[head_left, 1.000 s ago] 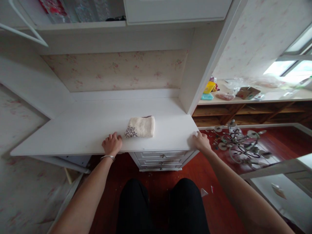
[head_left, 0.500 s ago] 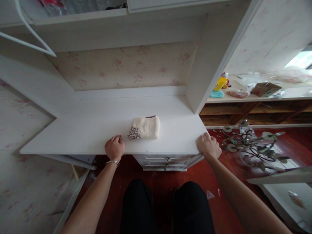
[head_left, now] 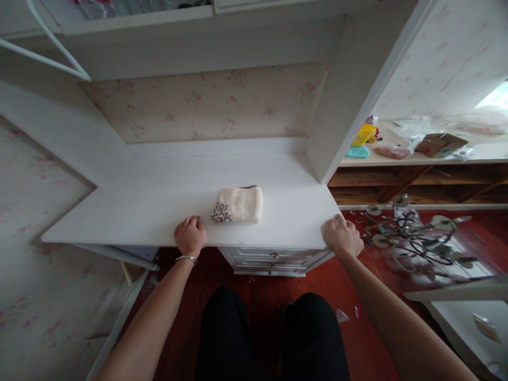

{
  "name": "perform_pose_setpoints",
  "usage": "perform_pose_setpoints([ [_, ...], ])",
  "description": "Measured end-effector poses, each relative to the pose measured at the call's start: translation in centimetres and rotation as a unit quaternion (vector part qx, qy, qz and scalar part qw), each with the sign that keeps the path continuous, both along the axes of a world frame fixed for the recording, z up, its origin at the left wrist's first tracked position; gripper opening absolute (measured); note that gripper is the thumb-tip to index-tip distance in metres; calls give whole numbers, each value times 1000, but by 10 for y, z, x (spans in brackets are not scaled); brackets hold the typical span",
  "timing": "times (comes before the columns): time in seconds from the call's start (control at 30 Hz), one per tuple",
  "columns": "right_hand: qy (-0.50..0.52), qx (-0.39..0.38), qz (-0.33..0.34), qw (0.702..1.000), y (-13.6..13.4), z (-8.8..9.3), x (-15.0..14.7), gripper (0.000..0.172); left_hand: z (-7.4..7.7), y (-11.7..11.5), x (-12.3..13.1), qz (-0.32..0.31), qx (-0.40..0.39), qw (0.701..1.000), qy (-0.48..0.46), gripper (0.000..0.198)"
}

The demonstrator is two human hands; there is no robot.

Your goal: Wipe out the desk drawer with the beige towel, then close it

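Observation:
A folded cream cloth (head_left: 240,205) with a dark patterned corner lies on the white desk (head_left: 159,196). My left hand (head_left: 190,236) rests in a loose fist on the desk's front edge, just left of the cloth and apart from it. At the right front corner, my right hand (head_left: 343,235) leans on the desktop with its fingers curled in. No object shows in either hand; the undersides of both are hidden.
White drawers (head_left: 273,259) stand under the desk, and a shelf (head_left: 130,18) hangs above it. To the right, a chandelier (head_left: 420,238) lies on the red floor. Behind it, a low wooden shelf unit (head_left: 377,177) carries a cardboard box (head_left: 440,145), plastic bags and a yellow container (head_left: 363,135).
The view has shifted slightly, so the desk and cloth appear a little higher and further right. Both hands keep their places on the desk edge, and the cloth has not moved on it.

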State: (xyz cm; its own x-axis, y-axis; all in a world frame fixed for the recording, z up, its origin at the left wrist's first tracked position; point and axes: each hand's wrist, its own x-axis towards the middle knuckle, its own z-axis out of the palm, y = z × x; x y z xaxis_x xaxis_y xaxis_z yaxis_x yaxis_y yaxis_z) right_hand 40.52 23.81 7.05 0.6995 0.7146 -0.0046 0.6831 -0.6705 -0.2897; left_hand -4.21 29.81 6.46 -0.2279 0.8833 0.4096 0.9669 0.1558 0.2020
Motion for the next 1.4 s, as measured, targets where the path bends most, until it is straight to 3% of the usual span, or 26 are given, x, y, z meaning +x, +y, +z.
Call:
perform_pose_setpoints([
  [1.0,2,11,-3,1000,0,-1,0,53,2,-1,1,-7,-11,1000,-27,38],
  [1.4,6,17,-4,1000,-1,1,-1,55,-4,2,-2,0,27,1000,10,31],
])
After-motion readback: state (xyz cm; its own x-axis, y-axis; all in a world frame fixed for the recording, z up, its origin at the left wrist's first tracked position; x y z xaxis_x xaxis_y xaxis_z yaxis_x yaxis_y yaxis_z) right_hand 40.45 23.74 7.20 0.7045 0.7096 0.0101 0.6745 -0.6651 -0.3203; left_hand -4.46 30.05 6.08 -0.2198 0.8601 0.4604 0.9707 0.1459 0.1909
